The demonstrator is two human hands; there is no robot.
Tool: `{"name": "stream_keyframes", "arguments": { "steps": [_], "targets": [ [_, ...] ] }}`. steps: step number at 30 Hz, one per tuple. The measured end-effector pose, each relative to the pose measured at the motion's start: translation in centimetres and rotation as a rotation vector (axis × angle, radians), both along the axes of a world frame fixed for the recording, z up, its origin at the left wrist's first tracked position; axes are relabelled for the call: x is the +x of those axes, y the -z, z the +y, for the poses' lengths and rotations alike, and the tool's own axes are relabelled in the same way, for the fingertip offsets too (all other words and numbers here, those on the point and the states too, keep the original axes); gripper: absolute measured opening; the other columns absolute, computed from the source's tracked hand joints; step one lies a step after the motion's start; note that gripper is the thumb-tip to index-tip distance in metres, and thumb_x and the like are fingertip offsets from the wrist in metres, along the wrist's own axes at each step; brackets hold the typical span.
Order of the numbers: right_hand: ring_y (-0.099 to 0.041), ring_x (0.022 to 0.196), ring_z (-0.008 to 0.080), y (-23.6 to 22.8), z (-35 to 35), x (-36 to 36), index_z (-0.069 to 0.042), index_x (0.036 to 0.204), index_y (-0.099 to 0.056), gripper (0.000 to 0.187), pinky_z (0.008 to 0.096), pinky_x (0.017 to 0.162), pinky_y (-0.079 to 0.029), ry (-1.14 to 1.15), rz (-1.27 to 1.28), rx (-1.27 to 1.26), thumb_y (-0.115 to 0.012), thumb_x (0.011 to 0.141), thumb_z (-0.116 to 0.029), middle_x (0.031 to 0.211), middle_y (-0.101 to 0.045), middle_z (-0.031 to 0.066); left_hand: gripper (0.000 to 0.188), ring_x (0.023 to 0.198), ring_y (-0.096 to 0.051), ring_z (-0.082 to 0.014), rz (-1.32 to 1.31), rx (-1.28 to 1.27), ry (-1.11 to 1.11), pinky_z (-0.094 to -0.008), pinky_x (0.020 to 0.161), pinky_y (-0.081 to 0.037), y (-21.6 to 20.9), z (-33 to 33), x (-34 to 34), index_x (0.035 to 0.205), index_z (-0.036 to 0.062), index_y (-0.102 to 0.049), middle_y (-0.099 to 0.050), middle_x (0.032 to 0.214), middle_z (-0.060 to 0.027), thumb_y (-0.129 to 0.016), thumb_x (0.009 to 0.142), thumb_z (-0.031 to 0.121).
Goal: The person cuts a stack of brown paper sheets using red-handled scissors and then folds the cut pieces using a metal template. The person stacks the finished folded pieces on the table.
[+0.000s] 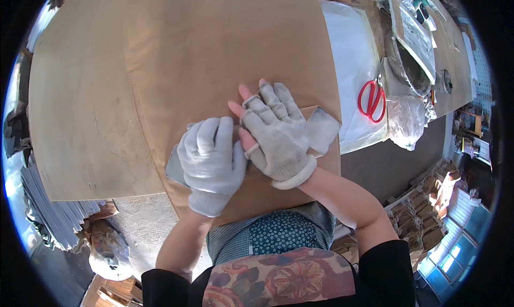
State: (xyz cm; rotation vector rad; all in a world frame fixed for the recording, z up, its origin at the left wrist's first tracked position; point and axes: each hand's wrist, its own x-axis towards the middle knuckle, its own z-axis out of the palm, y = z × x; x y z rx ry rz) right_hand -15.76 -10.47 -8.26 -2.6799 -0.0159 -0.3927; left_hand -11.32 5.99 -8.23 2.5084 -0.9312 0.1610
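My left hand [210, 160] in its white glove lies curled, fingers together, pressed on the brown paper sheet [225, 50], pinching nothing I can see. My right hand [278, 135], in a worn fingerless glove, lies flat with fingers spread, partly over the left. Beneath both sits a grey flat piece [323, 129]; only its corners show either side of my hands. Red scissors [371, 100] lie well off to my right.

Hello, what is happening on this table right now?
A person in worn work gloves presses both hands onto a folded sheet of brown paper on a table. The left hand and right hand lie flat, side by side, over a grey flap. Red scissors lie untouched to the right.
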Motion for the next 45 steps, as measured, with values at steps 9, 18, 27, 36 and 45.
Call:
{"name": "stream_keyframes", "arguments": {
  "steps": [9,18,27,36,45],
  "targets": [
    [-0.064,0.126,0.0304,-1.6,-11.3,-4.4,-0.010,0.122,-0.075,0.037,0.0471,0.115,-0.045,-0.159,-0.032,-0.065,-0.073,0.085,-0.017,0.124,-0.073,0.0088,0.035,0.117,-0.062,-0.0321,0.281,-0.199,-0.134,-0.0443,0.104,-0.047,-1.4,12.1,1.3,0.129,0.0034,-0.067,-0.065,0.125,-0.0146,-0.064,0.095,0.010],
    [-0.054,0.132,0.0396,-4.4,-9.7,-7.9,-0.010,0.139,-0.061,0.078,0.0463,0.110,-0.046,0.141,0.385,-0.041,-0.087,0.073,-0.042,0.143,-0.056,0.0139,0.040,0.113,-0.062,-0.0178,1.695,-1.582,-0.543,-0.0303,0.085,-0.053,-1.6,14.7,-2.7,0.142,-0.0009,-0.053,-0.064,0.130,-0.0072,-0.056,0.107,0.019],
    [-0.054,0.071,0.0105,-5.9,-11.6,-2.9,-0.002,0.105,-0.070,0.011,0.0289,0.062,-0.046,0.470,0.070,0.740,-0.064,0.099,-0.009,0.084,-0.062,0.0035,0.028,0.067,-0.047,-0.0096,0.189,-0.585,-0.863,-0.0320,0.061,-0.044,-4.2,20.1,7.2,0.082,0.0007,-0.066,-0.054,0.071,0.0004,-0.068,0.102,0.020],
    [-0.062,0.118,0.0377,-5.5,-12.0,-3.7,-0.003,0.133,-0.061,0.055,0.0443,0.098,-0.051,0.287,0.055,0.005,-0.082,0.082,-0.012,0.127,-0.065,0.0164,0.044,0.068,-0.060,-0.0251,-0.161,-0.333,-1.165,-0.0441,0.071,-0.049,-4.3,39.6,15.0,0.085,-0.0045,-0.068,-0.062,0.071,-0.0224,-0.064,0.103,0.036],
    [-0.062,0.124,0.0331,-8.9,-7.5,-13.3,-0.012,0.119,-0.069,0.059,0.0452,0.102,-0.053,-0.346,0.386,-0.381,-0.089,0.066,-0.028,0.129,-0.067,0.0099,0.037,0.113,-0.066,-0.0380,-0.421,0.215,-0.754,-0.0483,0.097,-0.053,-5.7,36.0,11.2,0.129,0.0072,-0.066,-0.068,0.122,-0.0173,-0.070,0.097,0.025]
  ]
}}
